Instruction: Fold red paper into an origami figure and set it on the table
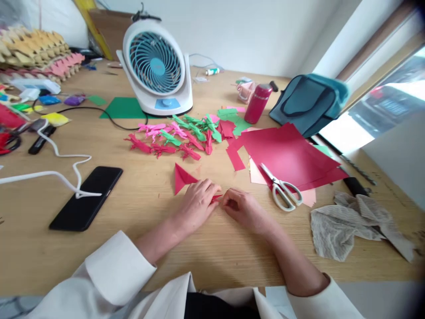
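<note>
My left hand point(199, 200) is closed on a small folded red paper point(216, 198), most of it hidden under the fingers. Its pointed tip sticks out toward my right hand point(244, 208), whose fingers curl in a pinch at that tip; whether they grip it I cannot make out. Just beyond my left hand lies another folded red paper point(182, 178), partly opened with creases showing. Farther back sits a cluster of small folded paper figures in red, green point(171, 137) and pink point(152, 130). White-handled scissors point(282, 188) rest to the right, blades pointing away.
Red paper sheets point(292, 155) lie under the scissors. A crumpled cloth point(335, 226) is at right. A black phone point(88, 197) with a white cable lies left. Behind stand a fan point(157, 66), a red bottle point(258, 104) and a teal bag point(308, 104).
</note>
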A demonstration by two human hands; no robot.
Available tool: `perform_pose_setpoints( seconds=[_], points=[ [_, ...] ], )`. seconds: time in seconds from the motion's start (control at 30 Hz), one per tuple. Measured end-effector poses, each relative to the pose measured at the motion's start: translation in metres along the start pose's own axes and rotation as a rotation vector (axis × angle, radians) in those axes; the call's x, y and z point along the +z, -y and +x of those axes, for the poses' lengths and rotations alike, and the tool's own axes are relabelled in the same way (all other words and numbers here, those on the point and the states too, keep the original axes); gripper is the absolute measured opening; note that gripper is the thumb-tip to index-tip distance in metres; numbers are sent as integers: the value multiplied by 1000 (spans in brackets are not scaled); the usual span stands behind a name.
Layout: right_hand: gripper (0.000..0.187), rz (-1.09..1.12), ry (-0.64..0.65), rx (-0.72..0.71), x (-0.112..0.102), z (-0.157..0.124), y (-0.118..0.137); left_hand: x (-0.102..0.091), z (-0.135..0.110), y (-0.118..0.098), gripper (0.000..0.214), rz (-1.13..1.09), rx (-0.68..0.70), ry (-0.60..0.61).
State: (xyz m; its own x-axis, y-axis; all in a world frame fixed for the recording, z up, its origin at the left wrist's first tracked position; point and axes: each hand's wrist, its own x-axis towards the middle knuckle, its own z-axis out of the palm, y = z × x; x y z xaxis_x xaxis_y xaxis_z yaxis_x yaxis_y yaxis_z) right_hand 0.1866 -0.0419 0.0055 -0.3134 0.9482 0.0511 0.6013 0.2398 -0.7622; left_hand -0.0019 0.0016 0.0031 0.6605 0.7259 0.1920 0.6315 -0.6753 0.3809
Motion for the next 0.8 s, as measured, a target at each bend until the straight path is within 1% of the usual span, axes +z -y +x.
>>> perform_pose_setpoints(
  seconds=[0.03,0.1,0.23,0.3,0.33,0.37,0.47,0.53,0.6,0.7,0.77,0.8],
  points=[
    [17,18,-10,7,0,0,0,1,2,3,10,-47,39,35],
    [15,60,-28,43,0,0,-1,5,6,10,10,-125,82,44],
    [20,139,-66,83,4,2,-5,10,8,14,14,-57,102,-17],
    [18,238,-132,84,7,4,-7,12,7,13,14,-37,107,-65],
    [17,294,-167,83,8,5,-8,14,7,12,13,-64,107,-101],
    [18,321,-198,87,9,6,-9,15,7,11,16,-94,105,-121],
    [23,387,-232,92,12,9,-9,23,7,9,44,-164,105,-146],
    [17,415,-209,82,14,11,-6,29,7,9,60,-193,116,-138],
    [10,400,-224,73,17,12,-1,34,5,10,71,-234,124,-128],
    [5,354,-282,32,20,13,3,36,5,10,77,-299,125,-136],
    [3,356,-297,10,20,14,1,33,5,8,76,-351,96,-135],
    [6,381,-307,12,20,14,0,31,5,7,74,-392,69,-131]
  ],
)
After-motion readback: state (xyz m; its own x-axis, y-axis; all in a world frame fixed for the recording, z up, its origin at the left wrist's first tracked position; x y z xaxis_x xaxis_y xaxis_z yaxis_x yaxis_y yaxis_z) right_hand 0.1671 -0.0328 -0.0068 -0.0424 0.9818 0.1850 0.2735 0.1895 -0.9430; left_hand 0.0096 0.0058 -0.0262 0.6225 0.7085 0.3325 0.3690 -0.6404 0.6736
